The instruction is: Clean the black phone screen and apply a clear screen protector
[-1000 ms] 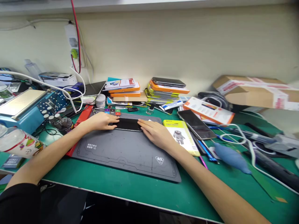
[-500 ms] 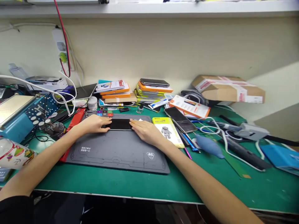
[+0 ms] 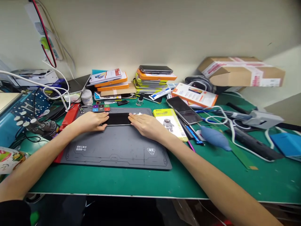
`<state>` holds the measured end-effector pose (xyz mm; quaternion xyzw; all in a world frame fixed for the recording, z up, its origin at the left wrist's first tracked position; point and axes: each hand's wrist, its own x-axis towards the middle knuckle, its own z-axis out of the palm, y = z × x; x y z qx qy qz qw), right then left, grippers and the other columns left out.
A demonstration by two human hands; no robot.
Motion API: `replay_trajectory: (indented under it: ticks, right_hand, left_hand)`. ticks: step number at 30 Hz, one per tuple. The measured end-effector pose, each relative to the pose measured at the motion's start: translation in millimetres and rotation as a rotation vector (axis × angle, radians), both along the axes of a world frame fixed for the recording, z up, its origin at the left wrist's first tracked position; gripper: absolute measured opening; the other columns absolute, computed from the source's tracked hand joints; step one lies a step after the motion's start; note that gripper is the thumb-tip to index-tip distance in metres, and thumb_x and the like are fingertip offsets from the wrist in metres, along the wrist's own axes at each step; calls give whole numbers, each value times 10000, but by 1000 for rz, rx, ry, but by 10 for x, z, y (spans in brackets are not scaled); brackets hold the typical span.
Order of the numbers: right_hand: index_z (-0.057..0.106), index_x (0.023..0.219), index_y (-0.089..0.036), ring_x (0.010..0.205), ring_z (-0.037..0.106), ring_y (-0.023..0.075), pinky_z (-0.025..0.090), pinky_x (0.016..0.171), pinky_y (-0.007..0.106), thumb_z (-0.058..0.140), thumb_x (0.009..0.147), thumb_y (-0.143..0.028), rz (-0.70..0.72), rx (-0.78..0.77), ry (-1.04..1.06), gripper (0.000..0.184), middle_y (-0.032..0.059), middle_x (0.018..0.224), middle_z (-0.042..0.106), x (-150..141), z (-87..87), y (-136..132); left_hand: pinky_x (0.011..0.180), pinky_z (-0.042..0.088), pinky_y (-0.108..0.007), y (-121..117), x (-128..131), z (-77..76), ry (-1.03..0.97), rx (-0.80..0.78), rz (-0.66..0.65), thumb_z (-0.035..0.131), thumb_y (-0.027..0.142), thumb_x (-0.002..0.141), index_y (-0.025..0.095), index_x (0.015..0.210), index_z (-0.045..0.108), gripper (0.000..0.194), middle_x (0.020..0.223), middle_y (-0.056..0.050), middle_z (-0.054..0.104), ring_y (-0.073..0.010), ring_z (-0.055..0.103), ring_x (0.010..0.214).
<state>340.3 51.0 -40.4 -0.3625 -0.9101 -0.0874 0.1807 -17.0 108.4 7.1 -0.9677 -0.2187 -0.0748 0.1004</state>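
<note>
The table (image 3: 131, 183) spans the lower frame. On it, left of center, lies a gray mat (image 3: 115, 147) with white markings. At the mat's far side, near frame center, a black phone-shaped device (image 3: 119, 119) lies lengthwise across the view. The hands are apart: the left hand (image 3: 90, 121) contacts the device's left end, the right hand (image 3: 147, 126) its right end. Whether they grip or only press cannot be determined. Right of center: a yellow-and-white battery box (image 3: 167, 121). Beyond, toward the wall: stacked boxes (image 3: 154, 82); upper right, a taped carton (image 3: 232, 75).
</note>
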Motion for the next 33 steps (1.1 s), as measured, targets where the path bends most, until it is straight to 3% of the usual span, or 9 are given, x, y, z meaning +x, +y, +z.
replay_trajectory:
  ticks: [4,9,15,20,25,33]
  right_hand:
    - [722,1486,-44,1317,789,374,655,1101,580,439,1125,-95,2,18,-43,461,261,1544,698,-20,27,-39]
    - [749,1446,-84,1280,804,350,669,1062,557,428,1168,-166,3,59,-71,432,229,1502,747,-34,48,-49]
    - [729,1470,-71,1297,796,334,672,1038,506,487,1109,-58,16,113,-95,434,232,1517,739,-15,14,-54]
    - [749,1417,-32,1216,831,337,698,950,471,537,1090,-40,30,179,-116,389,265,1457,761,-23,17,-49]
    - [771,1374,-46,1147,852,325,701,886,450,538,1095,-62,25,239,-130,364,248,1409,790,-30,19,-50]
    - [783,1336,-81,1081,867,287,697,883,421,532,1121,-126,-8,293,-108,334,198,1355,828,-48,9,-63]
  left_hand:
    - [1038,705,-396,-26,37,-12,24,32,-13,627,310,1061,121,1360,786,388,1486,-207,757,-314,808,1306]
    - [1047,698,-370,-35,43,-9,52,65,5,611,306,1065,132,1348,780,373,1487,-197,761,-298,804,1317]
    - [1048,706,-418,-46,61,-16,42,69,-13,587,297,1075,90,1361,778,402,1469,-230,758,-325,812,1297]
    - [1011,717,-379,-32,55,28,65,80,-10,561,336,1106,122,1381,781,412,1484,-170,765,-296,803,1318]
    - [1003,724,-400,-6,45,46,9,25,-19,571,378,1115,139,1396,789,428,1496,-156,757,-295,815,1293]
    - [969,726,-385,-51,93,34,32,90,-8,600,309,1084,119,1348,801,382,1443,-182,784,-307,828,1263]
